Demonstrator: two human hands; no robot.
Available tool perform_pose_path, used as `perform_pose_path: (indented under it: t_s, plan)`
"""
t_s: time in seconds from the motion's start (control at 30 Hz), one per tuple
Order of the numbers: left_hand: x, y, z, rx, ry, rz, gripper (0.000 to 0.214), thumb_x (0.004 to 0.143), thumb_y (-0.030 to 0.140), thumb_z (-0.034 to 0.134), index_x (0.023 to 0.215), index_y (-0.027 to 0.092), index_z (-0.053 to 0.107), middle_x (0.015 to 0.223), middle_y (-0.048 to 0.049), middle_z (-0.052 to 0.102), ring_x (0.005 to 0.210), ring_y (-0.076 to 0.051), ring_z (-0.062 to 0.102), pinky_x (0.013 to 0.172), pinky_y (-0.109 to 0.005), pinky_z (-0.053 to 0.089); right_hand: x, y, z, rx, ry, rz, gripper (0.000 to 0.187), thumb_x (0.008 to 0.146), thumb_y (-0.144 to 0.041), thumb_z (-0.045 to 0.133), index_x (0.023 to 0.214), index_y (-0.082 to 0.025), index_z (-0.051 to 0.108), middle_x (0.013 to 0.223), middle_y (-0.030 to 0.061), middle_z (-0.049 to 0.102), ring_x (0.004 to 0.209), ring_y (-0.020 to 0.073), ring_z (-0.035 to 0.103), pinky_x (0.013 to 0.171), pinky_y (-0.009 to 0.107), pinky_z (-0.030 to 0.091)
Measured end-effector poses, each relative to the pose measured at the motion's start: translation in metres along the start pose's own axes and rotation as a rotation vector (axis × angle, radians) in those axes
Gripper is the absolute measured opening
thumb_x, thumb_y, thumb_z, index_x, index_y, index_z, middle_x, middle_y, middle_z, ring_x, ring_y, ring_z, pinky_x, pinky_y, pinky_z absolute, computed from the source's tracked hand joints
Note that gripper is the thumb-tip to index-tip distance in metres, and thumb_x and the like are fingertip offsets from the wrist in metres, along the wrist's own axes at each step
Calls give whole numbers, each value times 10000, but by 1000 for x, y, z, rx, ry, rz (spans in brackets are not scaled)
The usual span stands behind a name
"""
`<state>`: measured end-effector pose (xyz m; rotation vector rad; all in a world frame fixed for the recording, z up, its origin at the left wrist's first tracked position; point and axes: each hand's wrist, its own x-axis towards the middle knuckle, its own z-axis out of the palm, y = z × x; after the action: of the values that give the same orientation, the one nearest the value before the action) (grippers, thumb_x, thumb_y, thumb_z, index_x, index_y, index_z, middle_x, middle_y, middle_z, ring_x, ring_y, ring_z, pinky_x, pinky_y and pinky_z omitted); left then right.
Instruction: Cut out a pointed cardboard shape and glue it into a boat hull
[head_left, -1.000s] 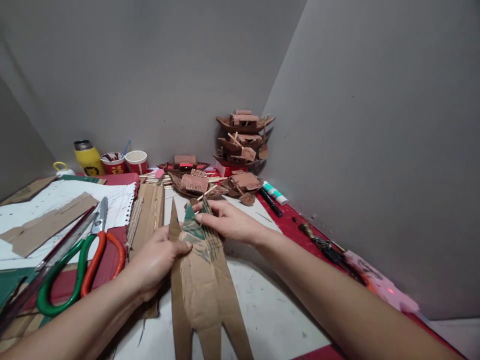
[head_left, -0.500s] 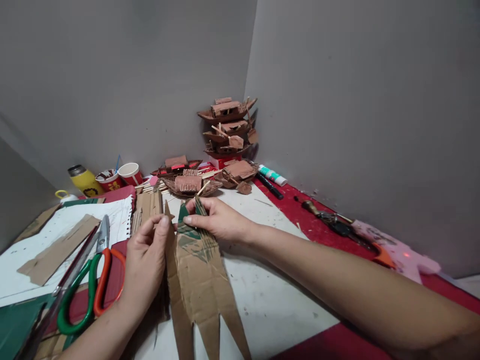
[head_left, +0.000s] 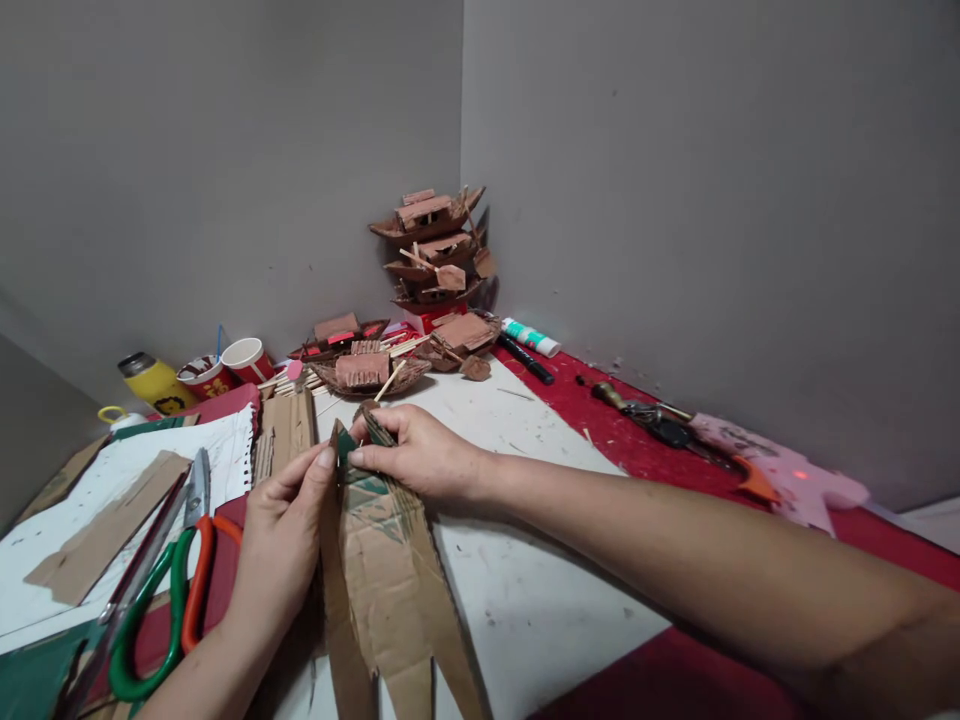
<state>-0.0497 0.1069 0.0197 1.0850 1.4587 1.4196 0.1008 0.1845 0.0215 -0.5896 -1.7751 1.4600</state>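
Between my hands is a brown cardboard cutout (head_left: 386, 590) with pointed ends and green printing near its far tips. My left hand (head_left: 289, 515) pinches the far end of its left strip between thumb and fingers. My right hand (head_left: 416, 455) grips the green-marked far tips, thumb on top and fingers partly hidden behind. The long points at the near end hang toward me over the white board (head_left: 540, 570). Left of my left wrist lie scissors (head_left: 154, 610) with one green and one orange handle.
Cardboard model boats (head_left: 431, 215) are stacked in the corner, with more boats (head_left: 364, 372) in front. A yellow bottle (head_left: 156, 383) and paper cups (head_left: 247, 358) stand at the back left. A pink glue gun (head_left: 780, 468), a marker (head_left: 526, 358) and a tube (head_left: 531, 337) lie right.
The view has shifted slightly, so the scene sits further left. My left hand has brought the left strip's tip closer to the green-marked tips in my right hand.
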Motion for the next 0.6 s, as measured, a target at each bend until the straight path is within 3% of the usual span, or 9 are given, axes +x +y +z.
perform_pose_path:
  t_s: [0.2,0.6]
  plan:
    - [-2,3,2,-98,2,-91,426,729,419,756,1109,231,716,1017,-49,759,990,-233,678,879,-308,522,1,-1,0,-127,65,-2,122,820,-216,564,716,-159,533,656,-38,476,646,110,427,617,230,351]
    - [-3,15,13,-218,18,-212,400,660,351,819,1021,197,743,963,-74,768,886,-244,719,837,-341,566,1,-3,-4,-125,79,-67,153,827,-200,549,686,-153,516,625,-46,451,630,102,407,618,227,335]
